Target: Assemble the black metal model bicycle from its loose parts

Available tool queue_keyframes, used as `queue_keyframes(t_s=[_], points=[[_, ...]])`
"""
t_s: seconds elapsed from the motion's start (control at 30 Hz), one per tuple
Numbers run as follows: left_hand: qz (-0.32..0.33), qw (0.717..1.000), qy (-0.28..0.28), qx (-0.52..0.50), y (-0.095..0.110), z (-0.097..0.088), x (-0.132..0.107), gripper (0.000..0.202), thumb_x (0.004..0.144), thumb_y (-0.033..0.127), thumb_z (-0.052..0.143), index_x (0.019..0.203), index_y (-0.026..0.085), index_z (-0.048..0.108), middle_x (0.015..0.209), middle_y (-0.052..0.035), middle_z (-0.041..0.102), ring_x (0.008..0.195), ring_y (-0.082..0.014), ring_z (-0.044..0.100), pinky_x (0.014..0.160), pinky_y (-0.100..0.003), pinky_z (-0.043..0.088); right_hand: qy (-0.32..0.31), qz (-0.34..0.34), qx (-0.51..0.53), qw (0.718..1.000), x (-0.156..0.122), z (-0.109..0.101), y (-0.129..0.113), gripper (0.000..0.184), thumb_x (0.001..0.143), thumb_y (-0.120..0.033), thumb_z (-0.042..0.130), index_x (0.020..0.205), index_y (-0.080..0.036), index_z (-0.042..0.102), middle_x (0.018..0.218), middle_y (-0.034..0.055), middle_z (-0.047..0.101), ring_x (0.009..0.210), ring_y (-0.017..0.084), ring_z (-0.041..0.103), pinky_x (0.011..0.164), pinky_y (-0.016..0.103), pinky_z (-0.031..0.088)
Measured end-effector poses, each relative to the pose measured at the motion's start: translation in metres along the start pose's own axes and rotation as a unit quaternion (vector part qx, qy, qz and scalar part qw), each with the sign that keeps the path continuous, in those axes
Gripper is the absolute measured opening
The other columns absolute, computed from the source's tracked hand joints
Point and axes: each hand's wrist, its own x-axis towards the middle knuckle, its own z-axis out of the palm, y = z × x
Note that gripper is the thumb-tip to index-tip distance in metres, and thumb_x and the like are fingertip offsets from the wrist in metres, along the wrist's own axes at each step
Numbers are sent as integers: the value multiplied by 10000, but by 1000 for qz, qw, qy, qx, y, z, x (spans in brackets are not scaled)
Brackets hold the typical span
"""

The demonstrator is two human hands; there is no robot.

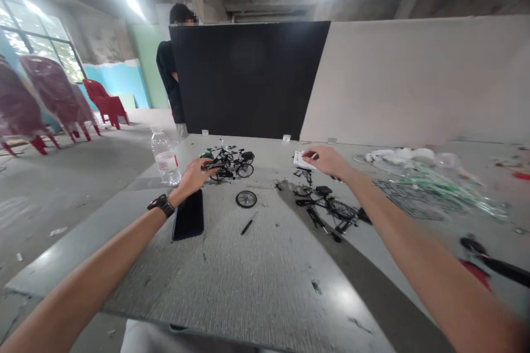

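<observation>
1. fingers of the left hand slightly apart, draped over one end of a small model bicycle in black and green, with no clear clamp on it. the bicycle upright toward the far side of the table, probably placed there to stay in easy view.
2. right hand raised just above the table, thumb and forefinger together, anything between them too small to tell. beside it, a white paper sheet, perhaps kept close for reading.
3. below the right hand, a black model bicycle low on the table, with loose black parts near it, apparently spread out for easy picking.
4. between the two bicycles, a spoked wheel lying flat, and a small screwdriver just below it, both likely set within reach of either hand.
5. near the left hand, a dark phone lying flat and a plastic water bottle at the table's edge, seemingly kept out of the way.
6. off to the right, a clear plastic bag and a grey plastic parts frame, probably pushed aside.
7. beyond the table, a person partly behind a black panel, and red plastic chairs near the window.
</observation>
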Motion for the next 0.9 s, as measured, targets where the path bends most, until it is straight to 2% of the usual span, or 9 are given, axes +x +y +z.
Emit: queue_keyframes(t_s=[0.17,0.33,0.47,0.57,0.67,0.7,0.8,0.87,0.9], points=[[4,1000,0,12,3,-4,-11,470,937,530,616,1267,196,639,1165,-106,680,1044,-260,671,979,-409,520,-126,74,-41,988,-39,2,25,192,826,-276,720,991,-209,793,1051,129,787,941,280,737,841,370,557],[-8,1000,-13,14,6,-4,-13,518,940,571,590,1285,186,617,1177,-118,678,1046,-270,666,972,-420,516,-216,53,-28,975,-60,5,34,275,782,-312,736,1039,-248,811,1166,120,768,1035,300,724,909,395,555],[-5,1000,-25,13,4,-2,-13,530,946,584,566,1287,181,616,1254,-138,668,1104,-289,658,988,-425,509,-216,52,-18,975,-61,3,36,376,777,-426,711,1071,-205,790,1192,137,752,1084,338,691,945,414,531],[9,1000,-22,10,1,1,-13,511,947,566,571,1285,185,616,1229,-129,680,1108,-285,659,1008,-424,502,-158,62,6,985,-56,2,29,445,795,-435,667,1160,-188,729,1190,149,736,1110,333,670,958,432,517],[14,1000,-23,6,0,3,-12,507,945,551,584,1305,194,605,1208,-123,687,1103,-283,662,1006,-431,507,-97,17,54,994,-46,0,1,433,867,-439,590,1224,-211,683,1222,135,716,1151,318,648,977,452,502],[14,1000,-23,5,1,3,-13,505,948,545,584,1311,195,603,1215,-125,687,1114,-286,660,1010,-435,506,-88,-14,75,993,-42,-1,-13,383,895,-451,565,1167,-218,699,1227,126,712,1132,303,654,978,445,501],[14,1000,-24,1,4,2,-13,505,964,526,570,1345,196,591,1291,-138,668,1183,-300,641,1044,-449,492,-55,-39,130,989,-31,-1,-66,344,919,-474,586,1109,-211,699,1156,133,726,973,265,682,888,429,538],[16,999,-30,0,6,1,-13,503,972,507,566,1370,199,588,1325,-142,657,1216,-311,630,1059,-460,485,-40,-58,215,974,-24,4,-104,340,904,-456,628,1130,-206,678,1089,127,734,928,248,689,832,406,564],[16,999,-31,1,7,1,-13,494,975,492,566,1371,197,594,1329,-142,660,1229,-316,625,1069,-466,480,-51,-71,258,962,-19,8,-122,350,919,-451,613,1182,-227,664,1139,113,727,916,238,693,803,401,577]])
